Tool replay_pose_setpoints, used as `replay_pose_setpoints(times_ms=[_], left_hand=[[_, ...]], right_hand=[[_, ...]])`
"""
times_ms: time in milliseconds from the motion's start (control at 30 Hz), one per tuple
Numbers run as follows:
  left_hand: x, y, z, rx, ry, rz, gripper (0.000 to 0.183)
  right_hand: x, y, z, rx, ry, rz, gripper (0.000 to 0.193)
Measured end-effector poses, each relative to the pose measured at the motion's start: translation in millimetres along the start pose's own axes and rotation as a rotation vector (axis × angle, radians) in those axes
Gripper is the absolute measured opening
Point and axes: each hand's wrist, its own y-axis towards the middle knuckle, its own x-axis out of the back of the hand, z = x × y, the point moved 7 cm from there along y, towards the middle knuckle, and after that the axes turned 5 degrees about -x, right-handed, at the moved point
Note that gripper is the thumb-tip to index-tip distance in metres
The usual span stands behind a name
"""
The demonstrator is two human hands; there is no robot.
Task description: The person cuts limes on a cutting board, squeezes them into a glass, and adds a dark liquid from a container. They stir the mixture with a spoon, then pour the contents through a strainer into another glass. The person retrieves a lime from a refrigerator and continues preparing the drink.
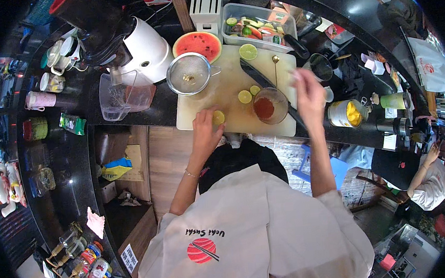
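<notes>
My left hand (pixel 205 130) rests on the near edge of a pale cutting board (pixel 224 92) and grips a lime half (pixel 218 117). My right hand (pixel 308 96) is blurred above the board's right edge, next to a glass of red liquid (pixel 269 106). I cannot tell whether it holds anything. A long dark knife (pixel 259 77) lies slanted across the board and passes behind the glass. Two lime pieces (pixel 245 96) lie just left of the glass. A thin gold spoon (pixel 275 63) stands above the glass.
On the black counter are a metal strainer (pixel 189 74), a watermelon half (pixel 198 43), another lime half (pixel 248 51), a clear box of cut fruit (pixel 258 25), a white blender (pixel 146 51), a plastic jug (pixel 121 97) and an open can of yellow fruit (pixel 348 113). Another person (pixel 432 181) is at lower right.
</notes>
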Motion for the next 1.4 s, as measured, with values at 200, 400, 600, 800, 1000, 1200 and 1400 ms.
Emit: replay_pose_setpoints(times_ms=[200,400,600,800,1000,1200,1400], left_hand=[[10.7,-8.0,-4.7,0.014,-0.037,-0.012,0.055],[27.3,-25.3,0.7,0.035,-0.117,-0.105,0.054],[31.2,-31.3,7.0,0.033,-0.146,-0.110,0.052],[30.9,-17.5,-0.4,0.046,-0.225,-0.069,0.051],[33.3,-0.6,-30.6,0.057,-0.476,-0.005,0.058],[11.7,-14.0,-64.6,0.355,-1.246,0.200,0.051],[-20.9,-22.8,-98.9,0.464,-1.583,0.363,0.040]], right_hand=[[-161.2,36.6,65.0,-0.020,0.006,0.764,0.051],[-172.1,24.0,79.4,-0.137,0.403,0.924,0.043],[-68.4,4.9,47.2,-0.352,0.592,0.516,0.035],[-1.2,-70.2,-22.9,-0.422,0.328,0.302,0.036],[-10.9,-98.3,-41.4,-0.382,0.216,0.195,0.040],[27.8,-108.4,42.8,0.143,-0.179,0.008,0.027],[-6.3,-126.0,81.0,0.373,-0.148,0.419,0.050]])
